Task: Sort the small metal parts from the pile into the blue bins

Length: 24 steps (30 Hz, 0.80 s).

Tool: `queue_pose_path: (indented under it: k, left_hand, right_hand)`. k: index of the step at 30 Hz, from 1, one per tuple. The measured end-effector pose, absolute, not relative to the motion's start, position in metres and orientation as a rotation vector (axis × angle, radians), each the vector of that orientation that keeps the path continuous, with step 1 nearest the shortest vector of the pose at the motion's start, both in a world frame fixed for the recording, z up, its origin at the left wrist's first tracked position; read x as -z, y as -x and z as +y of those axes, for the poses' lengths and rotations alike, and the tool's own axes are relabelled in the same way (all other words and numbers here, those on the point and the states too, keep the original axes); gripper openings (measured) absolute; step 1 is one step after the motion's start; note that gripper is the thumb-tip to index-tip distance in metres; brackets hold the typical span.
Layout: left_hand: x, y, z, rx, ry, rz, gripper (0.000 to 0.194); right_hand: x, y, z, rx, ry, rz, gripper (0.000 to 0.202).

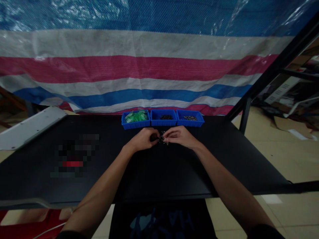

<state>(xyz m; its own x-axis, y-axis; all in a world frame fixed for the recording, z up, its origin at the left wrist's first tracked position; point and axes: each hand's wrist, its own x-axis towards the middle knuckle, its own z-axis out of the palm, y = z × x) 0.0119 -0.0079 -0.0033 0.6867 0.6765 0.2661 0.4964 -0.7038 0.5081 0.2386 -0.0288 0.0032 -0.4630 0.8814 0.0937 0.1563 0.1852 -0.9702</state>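
My left hand (146,138) and my right hand (180,136) meet over the middle of the black table (159,172), with thumbs and fingertips closed in a pinch. Between the fingertips is a small cluster of dark and shiny pieces (163,137), too small and dim to name. Just beyond my hands stand three blue bins in a row. Green plastic packets (136,116) fill the left bin (136,125). Small dark parts (166,117) lie in the middle bin (163,123), and small brassy-and-dark parts (190,118) in the right bin (191,124).
At the table's left edge lies a long white panel (32,127). A blurred-out patch with some red (72,164) covers something on the left of the table. A striped plastic sheet (139,69) hangs behind, and a black metal frame (264,79) slants up on the right.
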Motion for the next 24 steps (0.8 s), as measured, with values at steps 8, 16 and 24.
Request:
queue_pose_path:
  k: [8, 16, 24]
  left_hand:
    - [0.008, -0.011, -0.003, -0.579, -2.536, 0.892, 0.008]
    - [0.003, -0.013, -0.005, -0.768, -2.317, 0.952, 0.008]
    - [0.002, -0.022, -0.008, -0.974, -2.109, 0.992, 0.016]
  right_hand:
    - [0.007, -0.249, -0.01, -1.064, 1.038, -1.303, 0.026]
    - [0.001, -0.249, -0.011, -0.503, 1.121, -1.173, 0.039]
    - [0.001, -0.232, -0.026, -0.994, 1.068, -1.7, 0.028]
